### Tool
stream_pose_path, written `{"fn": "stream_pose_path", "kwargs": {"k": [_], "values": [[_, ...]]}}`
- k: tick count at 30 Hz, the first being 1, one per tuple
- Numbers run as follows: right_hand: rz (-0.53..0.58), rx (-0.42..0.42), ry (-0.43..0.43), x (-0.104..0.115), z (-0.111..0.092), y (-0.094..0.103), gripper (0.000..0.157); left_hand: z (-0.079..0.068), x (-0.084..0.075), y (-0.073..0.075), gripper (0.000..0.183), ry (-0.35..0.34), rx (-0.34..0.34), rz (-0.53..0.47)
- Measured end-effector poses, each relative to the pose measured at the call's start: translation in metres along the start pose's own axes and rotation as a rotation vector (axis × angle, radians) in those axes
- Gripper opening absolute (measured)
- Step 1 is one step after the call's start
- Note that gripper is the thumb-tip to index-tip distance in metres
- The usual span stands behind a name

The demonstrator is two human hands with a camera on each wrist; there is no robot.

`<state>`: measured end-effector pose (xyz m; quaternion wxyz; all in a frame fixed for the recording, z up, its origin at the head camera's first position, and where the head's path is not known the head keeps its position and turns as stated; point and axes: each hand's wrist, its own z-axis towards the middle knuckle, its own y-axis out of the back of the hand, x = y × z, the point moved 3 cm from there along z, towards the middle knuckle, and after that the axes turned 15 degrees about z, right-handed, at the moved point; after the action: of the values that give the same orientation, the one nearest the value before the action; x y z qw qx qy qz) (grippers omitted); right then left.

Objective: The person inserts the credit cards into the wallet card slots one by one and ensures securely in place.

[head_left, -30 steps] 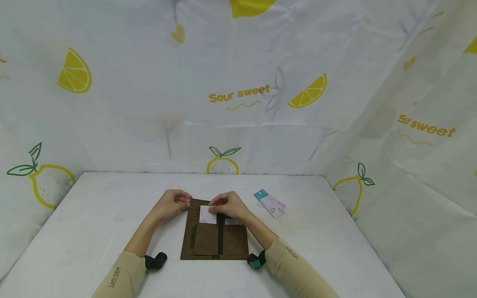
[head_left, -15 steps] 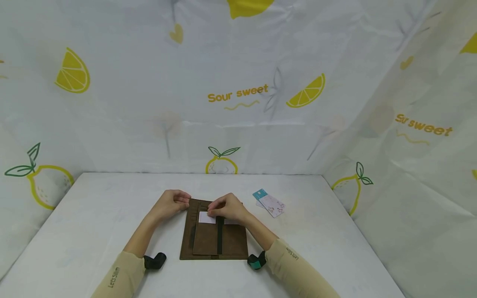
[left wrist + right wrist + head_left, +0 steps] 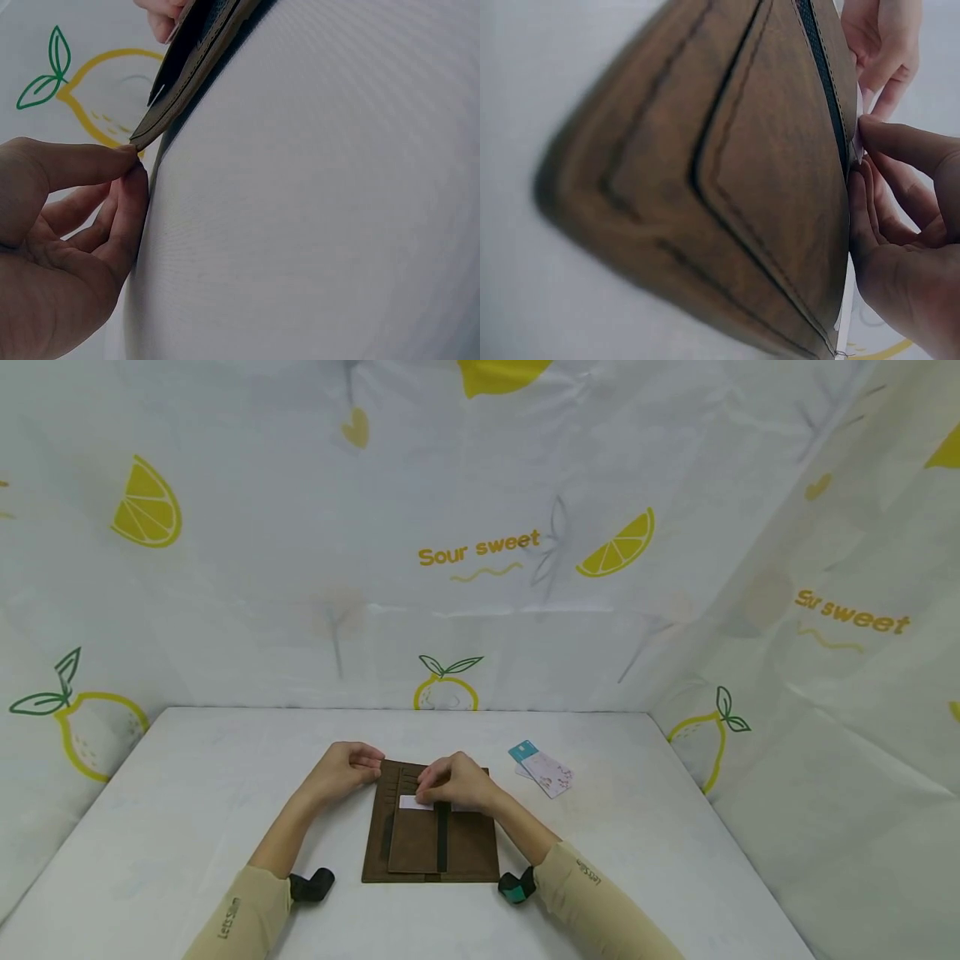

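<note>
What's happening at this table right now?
A person is working on an open brown wallet lying flat on a white table. The right hand pinches a white card that sits mostly inside one of the wallet's slots, only a strip showing. The left hand holds the wallet's top left corner with its fingertips. A few more cards lie on the table to the right.

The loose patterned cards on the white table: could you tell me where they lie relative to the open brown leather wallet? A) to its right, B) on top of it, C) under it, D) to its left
A: the loose patterned cards lie on the white table, apart from the open brown leather wallet, on its right side.
</note>
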<state>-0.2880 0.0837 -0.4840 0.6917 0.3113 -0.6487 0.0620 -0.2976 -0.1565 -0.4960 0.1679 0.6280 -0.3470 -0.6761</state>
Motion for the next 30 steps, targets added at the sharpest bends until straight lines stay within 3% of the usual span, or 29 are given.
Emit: {"fn": "stream_pose_path", "kwargs": {"k": [15, 30], "values": [[-0.043, 0.045, 0.008, 0.0026, -0.0014, -0.0006, 0.007, -0.0023, -0.0028, 0.0014, 0.028, 0.006, 0.000, -0.007], [0.032, 0.011, 0.002, 0.0020, 0.0009, 0.0027, 0.008, 0.0012, 0.0022, -0.0021, 0.026, 0.014, -0.008, -0.005]]}}
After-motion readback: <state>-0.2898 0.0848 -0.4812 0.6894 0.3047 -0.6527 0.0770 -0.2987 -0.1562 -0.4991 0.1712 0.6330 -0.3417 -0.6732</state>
